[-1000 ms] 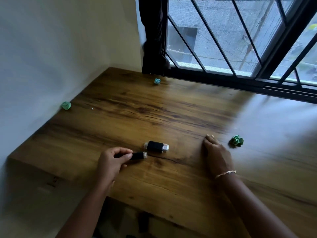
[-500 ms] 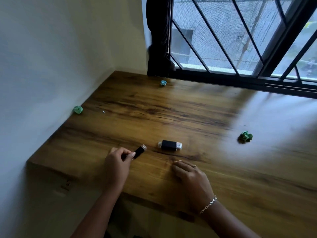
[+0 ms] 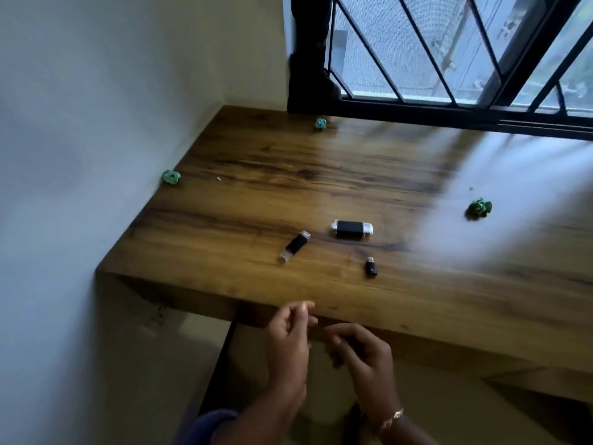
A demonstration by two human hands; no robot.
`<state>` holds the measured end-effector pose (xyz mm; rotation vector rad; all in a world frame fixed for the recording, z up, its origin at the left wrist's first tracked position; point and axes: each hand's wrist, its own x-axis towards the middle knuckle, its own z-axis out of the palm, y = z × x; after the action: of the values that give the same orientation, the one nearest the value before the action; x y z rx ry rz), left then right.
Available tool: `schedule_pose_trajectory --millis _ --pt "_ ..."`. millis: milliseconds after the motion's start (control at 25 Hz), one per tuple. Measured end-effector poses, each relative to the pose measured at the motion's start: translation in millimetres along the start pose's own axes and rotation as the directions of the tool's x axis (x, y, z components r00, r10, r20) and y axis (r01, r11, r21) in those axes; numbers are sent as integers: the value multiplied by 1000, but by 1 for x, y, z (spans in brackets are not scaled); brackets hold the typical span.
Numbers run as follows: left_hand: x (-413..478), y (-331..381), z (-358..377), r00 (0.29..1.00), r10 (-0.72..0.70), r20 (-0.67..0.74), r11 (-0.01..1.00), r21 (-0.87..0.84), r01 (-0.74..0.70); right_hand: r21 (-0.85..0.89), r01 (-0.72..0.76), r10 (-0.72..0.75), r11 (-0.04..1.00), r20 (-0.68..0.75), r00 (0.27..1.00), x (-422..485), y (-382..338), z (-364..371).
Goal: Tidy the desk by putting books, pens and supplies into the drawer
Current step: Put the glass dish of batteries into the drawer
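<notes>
black usb stick [image 3: 352,228] on wooden desk [image 3: 288,175] — print too blurred

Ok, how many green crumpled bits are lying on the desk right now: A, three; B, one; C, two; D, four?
A: one green bit lies at the left edge of the desk, a second bit at the back, and a third bit out on the right.
</notes>
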<state>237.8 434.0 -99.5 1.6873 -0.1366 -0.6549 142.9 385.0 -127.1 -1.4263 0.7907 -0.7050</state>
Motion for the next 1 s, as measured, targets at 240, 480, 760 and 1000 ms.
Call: schedule_pose_trajectory --millis 240,480,760,1000 --pt "58 -73 -16 754 -653 74 655 -445 611 754 -498 796 428 -54 603 21 68 14" --pt "76 -84 5 813 -543 210 552 -640 535 823 -417 810 386 -85 581 31 97 10" --pt "63 -102 -12 802 -556 219 561 -613 556 785 -473 852 399 -127 508 12 95 18" --pt "31 -132 -42 799 -563 214 524 -654 545 739 -535 871 409 -141 471 -30 104 27"
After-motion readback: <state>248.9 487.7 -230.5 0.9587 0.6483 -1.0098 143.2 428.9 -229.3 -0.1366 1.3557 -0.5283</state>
